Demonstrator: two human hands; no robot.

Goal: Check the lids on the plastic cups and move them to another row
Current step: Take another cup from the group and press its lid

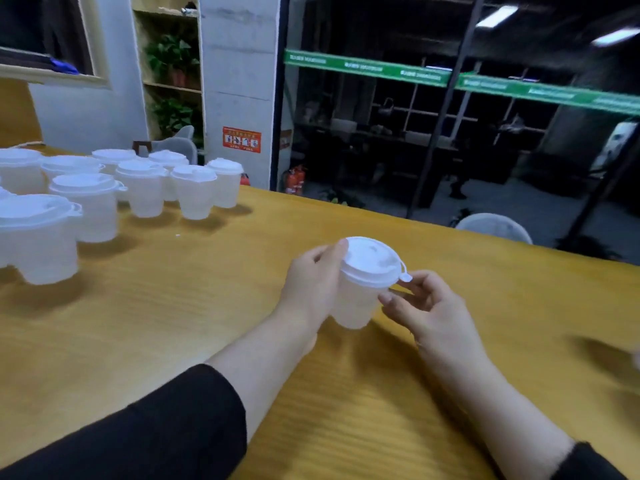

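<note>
A translucent plastic cup [356, 303] with a white lid [371, 262] is held near the middle of the yellow wooden tabletop [173, 323], tilted a little to the left; whether its base touches the wood cannot be told. The left hand [313, 289] has its grip wrapped around the cup's left side, the thumb lying up against the lid's rim. The right hand [429, 313] is at the cup's right side with a loosely curled grip: its thumb and forefinger pinch close just under the lid's rim, beside the small plug tab [405, 277] that sticks out from the lid, and the other fingers are folded in. Whether they actually press the tab is unclear.

At the far left of the tabletop stands a cluster of lidded cups [145, 188] of the same kind, upright and set close together in rough rows, well apart from the held cup. The nearest of them, a blurred large-looking cup [38, 237], sits at the left edge of the view. Both forearms reach in from the near edge, with black sleeves [156, 434] pushed back.
</note>
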